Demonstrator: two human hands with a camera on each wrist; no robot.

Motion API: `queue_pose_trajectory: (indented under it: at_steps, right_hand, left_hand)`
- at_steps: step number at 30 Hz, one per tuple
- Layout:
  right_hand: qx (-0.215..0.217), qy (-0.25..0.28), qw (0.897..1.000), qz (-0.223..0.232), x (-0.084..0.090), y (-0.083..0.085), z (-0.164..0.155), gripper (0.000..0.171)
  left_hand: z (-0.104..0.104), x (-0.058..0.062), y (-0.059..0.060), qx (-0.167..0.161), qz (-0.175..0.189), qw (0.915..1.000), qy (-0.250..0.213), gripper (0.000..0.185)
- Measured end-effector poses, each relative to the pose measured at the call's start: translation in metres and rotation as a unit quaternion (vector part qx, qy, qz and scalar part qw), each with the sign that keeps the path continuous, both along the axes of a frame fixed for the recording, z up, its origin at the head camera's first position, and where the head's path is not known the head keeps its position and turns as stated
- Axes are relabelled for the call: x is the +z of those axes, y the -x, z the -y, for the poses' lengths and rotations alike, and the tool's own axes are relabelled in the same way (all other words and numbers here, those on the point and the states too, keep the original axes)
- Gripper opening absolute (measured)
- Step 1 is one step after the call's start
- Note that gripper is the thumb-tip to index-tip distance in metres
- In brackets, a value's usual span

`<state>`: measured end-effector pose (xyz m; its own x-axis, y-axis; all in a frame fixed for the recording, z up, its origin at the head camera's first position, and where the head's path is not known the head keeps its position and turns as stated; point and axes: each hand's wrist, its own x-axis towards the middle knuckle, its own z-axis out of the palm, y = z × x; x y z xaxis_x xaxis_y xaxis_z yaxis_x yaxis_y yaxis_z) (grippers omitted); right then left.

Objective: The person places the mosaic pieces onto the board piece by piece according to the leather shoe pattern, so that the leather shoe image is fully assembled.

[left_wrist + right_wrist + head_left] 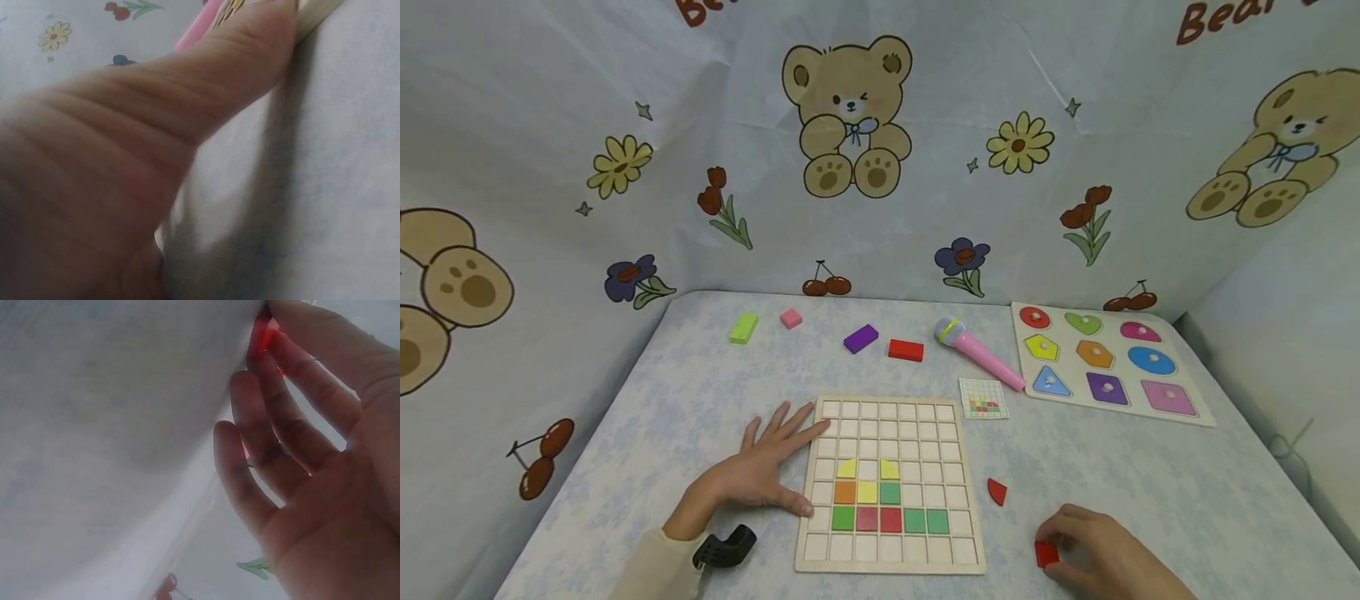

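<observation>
The left hand point(760, 471) lies flat on the worktop point(1150, 483), its fingers straight and spread. The fingertips and the thumb touch the left edge of the wooden grid board point(891, 487), most likely to keep it from sliding. The left wrist view shows the thumb point(206, 94) pressed against that edge.

The right hand point(1101, 554) sits near the bottom right, with its fingers curled round a small red piece point(1047, 553) that rests on the worktop. It looks like a pinch grip, good for lifting such a little thing. Another red piece point(997, 491), rounded on one side, lies between that hand and the board.

On the board, yellow, orange, green and red tiles fill some squares in the lower middle. A small pattern card point(983, 397) lies just past the board's top right corner, maybe to copy from.

In the right wrist view only a thin bit of the red piece point(262, 334) shows between the fingertips, so its shape is hard to tell. The right arm is cut off by the frame
</observation>
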<state>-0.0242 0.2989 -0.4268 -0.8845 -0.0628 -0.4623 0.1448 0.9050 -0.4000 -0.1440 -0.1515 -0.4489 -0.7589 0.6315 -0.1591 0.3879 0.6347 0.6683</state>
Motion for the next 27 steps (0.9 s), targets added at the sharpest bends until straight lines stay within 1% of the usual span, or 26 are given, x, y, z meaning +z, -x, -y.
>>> queue_pose_trajectory:
  at_steps: [2,5,8,10,11,13,14,17,18,20,24,27]
  right_hand:
    - [0.003,-0.005,1.000,0.001,0.001,0.001,0.002,0.030]
    - [0.000,-0.030,1.000,-0.003,0.005,0.004,0.008,0.032]
    - [0.006,-0.054,0.998,-0.014,0.011,0.009,0.017,0.032]
    - [0.024,-0.057,0.998,-0.031,0.015,0.013,0.023,0.031]
    - [0.041,-0.056,0.997,-0.045,0.018,0.015,0.026,0.030]
    - [0.089,-0.053,0.991,-0.080,0.021,0.018,0.031,0.027]
    - [0.117,-0.054,0.986,-0.102,0.022,0.019,0.034,0.026]
    - [0.189,-0.048,0.967,-0.166,0.025,0.024,0.040,0.022]
    - [0.204,-0.047,0.962,-0.178,0.026,0.026,0.043,0.020]
    - [0.220,-0.040,0.956,-0.190,0.028,0.031,0.049,0.018]
    - [0.238,-0.026,0.953,-0.188,0.030,0.039,0.064,0.019]
    - [0.257,-0.019,0.946,-0.196,0.032,0.044,0.074,0.020]
  left_hand:
    - [0.000,0.000,0.000,-0.002,-0.001,1.0000,-0.002,0.115]
    - [0.001,0.001,0.000,-0.005,-0.003,1.0000,-0.003,0.115]
    - [0.001,0.001,-0.001,-0.007,-0.002,0.9999,-0.008,0.114]
    - [0.001,0.001,-0.001,-0.006,-0.002,0.9999,-0.010,0.115]
    - [0.001,0.001,-0.001,-0.006,-0.003,0.9999,-0.009,0.115]
    - [0.002,0.002,-0.001,-0.005,-0.002,1.0000,-0.008,0.115]
    - [0.002,0.002,-0.001,-0.006,-0.003,0.9999,-0.008,0.115]
    - [0.002,0.001,-0.001,-0.007,-0.004,0.9999,-0.008,0.115]
    - [0.002,0.001,-0.001,-0.006,-0.002,0.9999,-0.008,0.114]
    - [0.002,0.000,0.000,-0.004,-0.001,1.0000,-0.006,0.114]
    - [0.001,-0.001,0.000,0.000,0.002,1.0000,-0.003,0.114]
    - [0.001,-0.001,0.000,-0.001,0.003,1.0000,-0.006,0.114]
